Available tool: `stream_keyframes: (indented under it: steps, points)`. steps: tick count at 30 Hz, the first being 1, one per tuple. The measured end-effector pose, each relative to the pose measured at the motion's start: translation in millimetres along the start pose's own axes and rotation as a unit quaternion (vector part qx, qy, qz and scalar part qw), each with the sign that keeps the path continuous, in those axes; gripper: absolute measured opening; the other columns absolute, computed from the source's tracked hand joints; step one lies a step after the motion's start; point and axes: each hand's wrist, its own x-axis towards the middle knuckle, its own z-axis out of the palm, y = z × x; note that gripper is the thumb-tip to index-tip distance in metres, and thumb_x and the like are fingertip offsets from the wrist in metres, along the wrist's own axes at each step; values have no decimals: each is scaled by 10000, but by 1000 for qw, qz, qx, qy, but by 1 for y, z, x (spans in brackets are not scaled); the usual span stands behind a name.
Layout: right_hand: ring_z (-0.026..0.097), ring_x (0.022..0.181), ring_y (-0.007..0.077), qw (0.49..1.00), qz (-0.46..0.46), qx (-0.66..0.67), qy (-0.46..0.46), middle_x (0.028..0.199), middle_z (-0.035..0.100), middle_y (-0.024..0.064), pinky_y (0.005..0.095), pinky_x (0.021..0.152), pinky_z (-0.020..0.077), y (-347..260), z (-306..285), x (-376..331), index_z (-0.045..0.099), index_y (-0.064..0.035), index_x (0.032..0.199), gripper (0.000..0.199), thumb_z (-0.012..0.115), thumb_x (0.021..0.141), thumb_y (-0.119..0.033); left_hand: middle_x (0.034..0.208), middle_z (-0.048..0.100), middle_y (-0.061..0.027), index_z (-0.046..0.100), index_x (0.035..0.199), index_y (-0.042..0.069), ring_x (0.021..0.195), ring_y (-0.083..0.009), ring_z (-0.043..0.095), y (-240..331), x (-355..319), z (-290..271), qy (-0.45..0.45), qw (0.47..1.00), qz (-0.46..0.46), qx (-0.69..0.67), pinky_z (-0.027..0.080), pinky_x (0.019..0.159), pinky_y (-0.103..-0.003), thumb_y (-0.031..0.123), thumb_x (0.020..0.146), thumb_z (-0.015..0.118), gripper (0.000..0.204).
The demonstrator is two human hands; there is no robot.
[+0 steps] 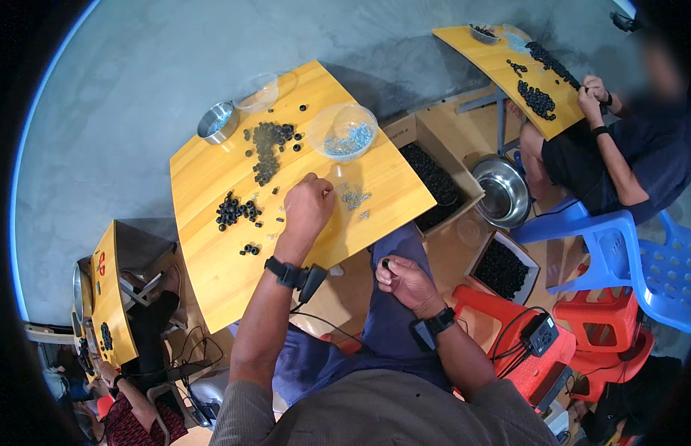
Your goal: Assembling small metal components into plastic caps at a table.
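Note:
My left hand (310, 207) is over the yellow table with its fingers curled together. What it holds, if anything, is hidden. Beside it lies a loose spread of small silvery screw-like pieces (353, 196). My right hand (409, 284) is closed above my right thigh, near the table's front edge, with a small round black part (386, 264) between thumb and fingers. Left of my left hand are small black ring-like parts (232, 211). Farther back a larger pile of black parts (267, 151) lies beside a clear plastic bowl (313, 132) holding more silvery pieces.
A steel bowl (210, 120) and a clear lid (256, 92) stand at the table's back. On the floor to the right are a carton of black parts (429, 175), a steel basin (502, 192) and a white box (505, 267). Other people work at tables right and lower left.

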Motion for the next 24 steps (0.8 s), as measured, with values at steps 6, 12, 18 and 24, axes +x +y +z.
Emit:
stream_keyframes:
  steps: [6, 12, 18, 24]
  points:
    - [482, 745, 72, 999, -10, -8, 32, 805, 517, -16, 239, 654, 401, 9, 20, 3, 620, -24, 1055, 218, 599, 1011, -236, 866, 662, -153, 692, 919, -9, 710, -308, 660, 17, -47, -47, 35, 990, 72, -114, 528, 653, -381, 54, 873, 683, 79]
    - [482, 727, 66, 1000, -13, -9, 14, 805, 531, -20, 236, 649, 404, 17, 65, 13, 626, -25, 1064, 229, 611, 1010, -247, 829, 649, -148, 695, 913, -19, 676, -263, 658, 36, -95, -90, -24, 975, 71, -208, 522, 615, -328, -4, 859, 700, 57]
    - [507, 726, 65, 999, -21, -31, -3, 840, 582, -12, 235, 644, 426, 28, 81, 9, 660, -32, 1044, 186, 642, 996, -211, 835, 656, -93, 705, 910, 45, 695, -291, 672, 48, -132, -108, 2, 972, 135, -192, 546, 605, -380, 58, 824, 730, 90]
    - [511, 714, 63, 996, -12, -87, 17, 826, 587, -24, 237, 628, 436, 37, 90, 2, 679, -29, 1067, 189, 650, 993, -201, 804, 619, -108, 688, 897, 26, 684, -314, 655, 49, -151, -120, -57, 982, 168, -69, 536, 602, -401, 68, 833, 723, 85]
